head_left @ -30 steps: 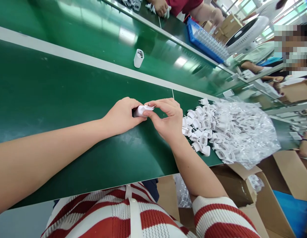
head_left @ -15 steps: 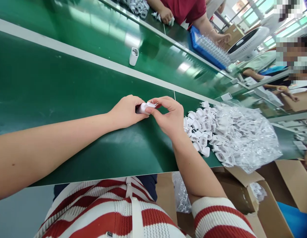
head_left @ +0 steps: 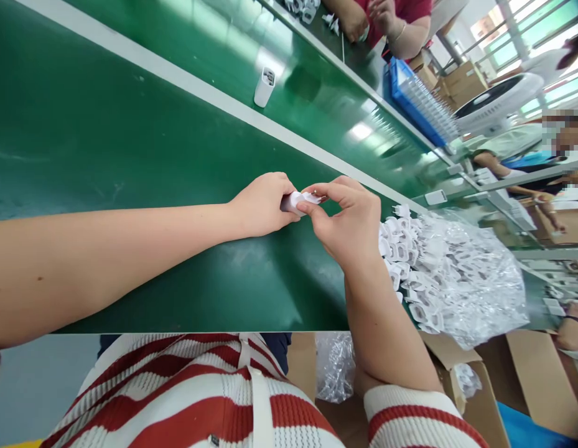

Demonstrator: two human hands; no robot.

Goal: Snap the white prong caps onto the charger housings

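My left hand point(head_left: 263, 206) is closed around a white charger housing point(head_left: 287, 203), which its fingers largely hide. With thumb and fingertips, my right hand point(head_left: 354, 218) pinches a white plug top point(head_left: 308, 198) whose metal pins point to the right. The plug top sits against the open end of the housing; whether it is fully seated I cannot tell. To the right of my right hand lies a pile of loose white plug tops point(head_left: 400, 239), spilling from a clear plastic bag point(head_left: 489, 267). Beyond my hands, another white charger housing point(head_left: 264, 90) stands upright, open end up.
A white strip point(head_left: 186, 87) divides the green bench from the glossy green lane behind it. Across the lane are a co-worker's hand point(head_left: 356, 25) and a blue tray point(head_left: 417, 102) of small parts. Cardboard boxes point(head_left: 540, 373) stand below the bench at right.
Both hands, still gripping the joined pieces, appear farther right as the camera view has shifted and tilted. Across the lane, the co-worker's one hand has moved from the blue tray up towards their body.
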